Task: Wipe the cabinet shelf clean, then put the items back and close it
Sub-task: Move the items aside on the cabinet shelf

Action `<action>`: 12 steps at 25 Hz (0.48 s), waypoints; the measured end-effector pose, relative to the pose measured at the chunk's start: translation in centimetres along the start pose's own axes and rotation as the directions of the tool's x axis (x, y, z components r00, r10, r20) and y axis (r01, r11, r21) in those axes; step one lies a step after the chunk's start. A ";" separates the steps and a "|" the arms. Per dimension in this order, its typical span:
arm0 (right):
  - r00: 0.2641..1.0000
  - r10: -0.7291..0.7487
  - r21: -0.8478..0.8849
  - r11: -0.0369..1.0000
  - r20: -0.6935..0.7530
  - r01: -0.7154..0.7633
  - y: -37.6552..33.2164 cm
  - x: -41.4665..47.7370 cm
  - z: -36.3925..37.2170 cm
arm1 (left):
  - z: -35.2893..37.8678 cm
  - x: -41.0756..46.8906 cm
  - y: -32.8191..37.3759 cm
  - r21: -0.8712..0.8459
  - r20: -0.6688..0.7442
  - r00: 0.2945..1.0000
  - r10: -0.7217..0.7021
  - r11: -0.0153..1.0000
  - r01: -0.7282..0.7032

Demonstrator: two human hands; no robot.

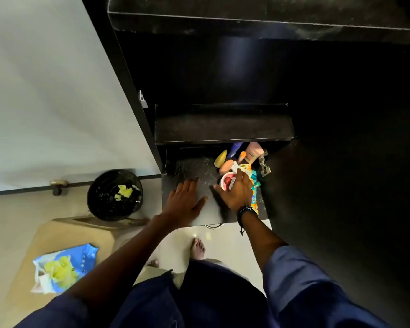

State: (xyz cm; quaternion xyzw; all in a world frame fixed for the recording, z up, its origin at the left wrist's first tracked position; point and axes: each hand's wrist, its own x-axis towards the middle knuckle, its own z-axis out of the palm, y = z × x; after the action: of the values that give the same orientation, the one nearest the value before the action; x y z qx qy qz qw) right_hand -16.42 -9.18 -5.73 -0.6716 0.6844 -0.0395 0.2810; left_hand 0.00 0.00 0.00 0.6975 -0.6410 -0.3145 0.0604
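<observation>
The low black cabinet shelf (194, 166) is dusty and bare on its left half. My left hand (185, 200) lies flat on it, fingers straight. My right hand (237, 192) rests over a round white tub with a red lid (226, 181), fingers spread across it. Crowded at the shelf's right back stand a yellow bottle (220, 158), a blue bottle (236, 149), a pink tube (253, 152), an orange item (226, 166) and a colourful packet (255, 197). No cloth shows in either hand.
A black waste bin (115, 194) with yellow scraps stands on the floor to the left. A blue wipes packet (64, 268) lies on a tan stool. The white cabinet door (57, 91) hangs open at left. A second black shelf (223, 127) sits above. My bare foot (198, 248) is below.
</observation>
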 end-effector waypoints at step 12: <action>0.994 -0.049 -0.194 0.981 -0.097 0.030 -6.4 7.0 -6.1 | -0.2 1.1 -2.0 -0.067 -0.084 0.994 -0.073 0.995 0.068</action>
State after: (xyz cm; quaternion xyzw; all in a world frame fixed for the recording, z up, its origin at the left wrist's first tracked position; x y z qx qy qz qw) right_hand -12.93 -18.37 -0.13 -0.7062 0.6849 -0.0128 0.1788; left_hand 1.80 -0.70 -1.24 0.7304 -0.6024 -0.3064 0.0991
